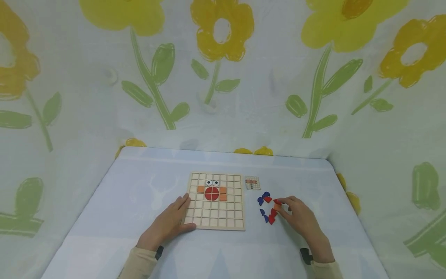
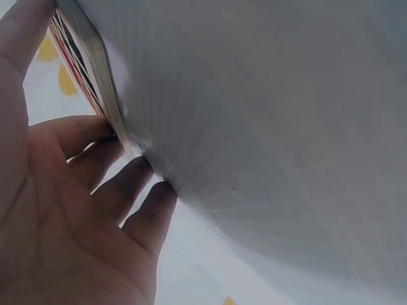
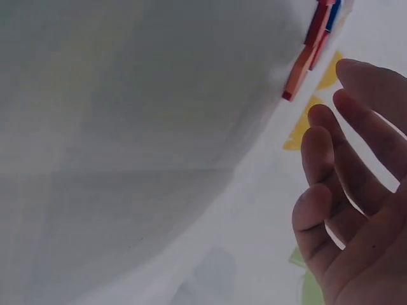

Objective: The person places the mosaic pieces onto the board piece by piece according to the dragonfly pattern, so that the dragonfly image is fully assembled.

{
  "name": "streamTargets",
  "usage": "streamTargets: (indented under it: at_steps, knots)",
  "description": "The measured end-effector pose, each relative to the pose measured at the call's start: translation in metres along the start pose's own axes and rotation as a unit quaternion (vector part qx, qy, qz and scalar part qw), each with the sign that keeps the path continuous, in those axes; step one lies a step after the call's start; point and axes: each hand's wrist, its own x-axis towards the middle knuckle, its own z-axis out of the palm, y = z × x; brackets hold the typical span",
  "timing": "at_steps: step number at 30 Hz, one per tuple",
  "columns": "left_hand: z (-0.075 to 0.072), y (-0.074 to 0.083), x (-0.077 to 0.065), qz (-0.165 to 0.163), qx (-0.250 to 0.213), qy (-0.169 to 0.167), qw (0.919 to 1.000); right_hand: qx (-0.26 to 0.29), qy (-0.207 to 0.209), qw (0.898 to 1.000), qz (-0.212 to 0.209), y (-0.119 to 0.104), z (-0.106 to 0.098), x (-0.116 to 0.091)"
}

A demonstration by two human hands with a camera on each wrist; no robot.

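A square wooden grid board (image 1: pixel 214 222) lies on the table, bearing eye tiles (image 1: pixel 212 183), a red circle of quarter pieces (image 1: pixel 211 193) and orange square tiles (image 1: pixel 223 197). My left hand (image 1: pixel 170 219) rests at its near left corner, fingers along the left edge and thumb by the front edge. In the left wrist view the fingertips (image 2: pixel 159 190) touch the board's side. Right of the board my right hand (image 1: pixel 302 217) reaches low over an orange square (image 1: pixel 277 207). In the right wrist view a gap shows between its loosely bent fingers (image 3: pixel 318 152) and the orange piece (image 3: pixel 295 76).
Red quarter pieces (image 1: pixel 271 219) and several blue curved pieces (image 1: pixel 266 194) are scattered left of the right hand. A small pattern card (image 1: pixel 252 186) lies at the board's upper right. Flower-printed cloth walls (image 1: pixel 244 89) rise behind and beside the pale table.
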Motion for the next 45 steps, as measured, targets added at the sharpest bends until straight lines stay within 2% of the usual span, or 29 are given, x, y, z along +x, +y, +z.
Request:
streamTargets:
  at_steps: [11,23,33,40,45]
  knots:
    - [-0.003,0.002,-0.002,-0.002,-0.006,-0.001,1.0000,-0.026,-0.040,0.999,0.003,0.006,0.006,0.003]
    - [-0.003,0.004,-0.001,-0.012,-0.008,-0.003,0.9999,-0.046,-0.007,0.999,-0.022,0.004,0.010,0.010]
    - [0.000,0.000,-0.001,-0.001,-0.005,0.009,1.0000,-0.050,-0.015,0.998,-0.019,0.004,0.013,0.013]
    - [0.000,-0.003,-0.002,-0.016,-0.024,0.001,0.9996,-0.053,-0.015,0.998,-0.024,0.004,0.013,0.013]
    - [-0.003,-0.006,-0.005,-0.014,-0.033,0.001,0.9994,-0.052,-0.024,0.998,-0.024,0.004,0.010,0.013]
